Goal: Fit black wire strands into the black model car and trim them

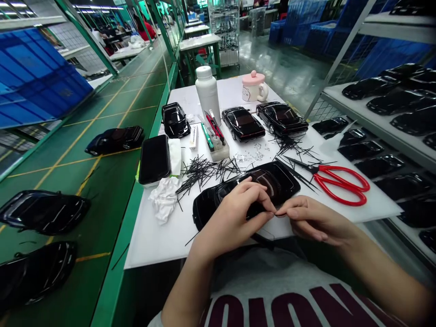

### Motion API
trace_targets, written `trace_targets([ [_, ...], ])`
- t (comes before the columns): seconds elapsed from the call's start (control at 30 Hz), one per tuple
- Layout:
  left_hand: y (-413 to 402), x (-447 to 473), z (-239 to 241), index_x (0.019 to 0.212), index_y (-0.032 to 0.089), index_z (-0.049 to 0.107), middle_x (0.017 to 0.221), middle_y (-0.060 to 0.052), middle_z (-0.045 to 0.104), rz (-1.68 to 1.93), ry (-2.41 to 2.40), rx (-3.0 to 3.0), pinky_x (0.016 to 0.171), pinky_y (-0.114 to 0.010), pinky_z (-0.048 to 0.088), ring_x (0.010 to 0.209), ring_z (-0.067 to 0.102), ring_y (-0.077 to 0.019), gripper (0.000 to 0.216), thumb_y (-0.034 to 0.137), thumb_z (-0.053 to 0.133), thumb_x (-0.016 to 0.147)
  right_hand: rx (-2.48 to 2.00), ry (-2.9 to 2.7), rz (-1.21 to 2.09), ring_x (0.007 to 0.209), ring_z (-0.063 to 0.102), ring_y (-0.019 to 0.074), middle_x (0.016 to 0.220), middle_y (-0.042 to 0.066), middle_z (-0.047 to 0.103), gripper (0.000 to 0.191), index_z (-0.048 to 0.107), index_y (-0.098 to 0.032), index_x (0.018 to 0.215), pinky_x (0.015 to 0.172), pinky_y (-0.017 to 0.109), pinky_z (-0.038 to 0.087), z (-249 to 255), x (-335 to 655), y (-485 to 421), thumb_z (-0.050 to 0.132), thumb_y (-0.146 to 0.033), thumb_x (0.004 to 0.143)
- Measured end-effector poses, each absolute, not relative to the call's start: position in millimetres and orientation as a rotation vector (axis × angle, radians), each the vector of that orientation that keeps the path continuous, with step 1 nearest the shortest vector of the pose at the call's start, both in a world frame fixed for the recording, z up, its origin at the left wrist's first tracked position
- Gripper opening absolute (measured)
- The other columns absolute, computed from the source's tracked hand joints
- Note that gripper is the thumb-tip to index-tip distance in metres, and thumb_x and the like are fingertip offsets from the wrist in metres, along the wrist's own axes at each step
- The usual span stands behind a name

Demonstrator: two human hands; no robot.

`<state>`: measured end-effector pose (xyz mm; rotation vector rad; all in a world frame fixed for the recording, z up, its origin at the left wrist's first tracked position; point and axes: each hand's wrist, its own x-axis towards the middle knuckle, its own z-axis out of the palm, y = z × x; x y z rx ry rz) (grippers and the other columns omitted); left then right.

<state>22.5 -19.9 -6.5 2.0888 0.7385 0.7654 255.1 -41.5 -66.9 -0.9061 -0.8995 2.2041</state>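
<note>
The glossy black plastic toy car body (259, 186) lies at the near edge of the white table (153, 240), right in front of you. Your left hand (238, 213) is curled over its near side, thumb and forefinger pinched together against the shell. Your right hand (309, 220) is closed too, its fingertips meeting those of the left at the car's edge. Whether something thin sits between them cannot be told.

Just beyond the car lie scattered thin black strips (207, 170), and to your right a pair of red-handled scissors (340, 181) lies partly open. To your left are a crumpled white tissue (165, 197) and a black phone (155, 159), face up.

Farther back stand a white plastic bottle (207, 93) and a white mug with a pink lid (254, 87) that bears a small drawn face.

Your grey shirt (293, 290) carries large maroon letters, cut off by the frame and not readable as a word. The print on a small white box (194, 136) beside the phone is too small to read.
</note>
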Motion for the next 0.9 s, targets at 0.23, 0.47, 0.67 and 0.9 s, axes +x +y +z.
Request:
trace_targets([
  [0.23,-17.8,26.1,-6.8,0.082,0.025,0.039,0.09,0.005,0.073,0.768,0.774,2.041,0.12,-0.036,0.035,0.107,0.059,-0.0137,0.03,0.011,0.063,0.095,-0.859,-0.856,2.222,0.024,0.022,0.0017,0.03,-0.01,0.04,0.025,0.082,-0.02,0.09,0.034,0.016,0.016,-68.9,250.1,-39.8,0.08,-0.042,0.08],
  [0.47,-21.7,31.1,-8.2,0.079,0.025,0.034,0.087,0.005,0.069,0.789,0.868,2.014,0.119,-0.041,0.035,0.093,0.058,-0.0134,0.033,0.008,0.059,0.094,-1.254,-1.236,1.591,0.042,0.051,0.0103,0.053,-0.001,0.061,0.038,0.078,-0.02,0.106,0.043,0.022,0.042,-43.3,274.6,-46.2,0.071,-0.051,0.086],
  [0.67,-24.8,35.2,-15.8,0.078,0.024,0.033,0.086,0.006,0.067,0.938,0.951,1.997,0.114,-0.038,0.039,0.092,0.057,-0.0135,0.033,0.009,0.057,0.095,-1.981,-1.902,0.12,0.102,0.066,0.0413,0.109,0.016,0.073,0.055,0.071,-0.022,0.119,0.091,0.061,0.052,-53.1,359.5,-38.0,0.044,-0.06,0.09],
  [0.9,-26.2,36.4,-19.2,0.077,0.024,0.036,0.086,0.006,0.068,1.08,1.044,1.959,0.112,-0.039,0.042,0.093,0.058,-0.0143,0.032,0.008,0.059,0.093,-1.985,-1.821,0.251,0.089,0.073,0.0341,0.108,0.013,0.074,0.05,0.061,-0.025,0.119,0.074,0.049,0.062,-71.8,387.8,-45.8,0.056,-0.058,0.082],
])
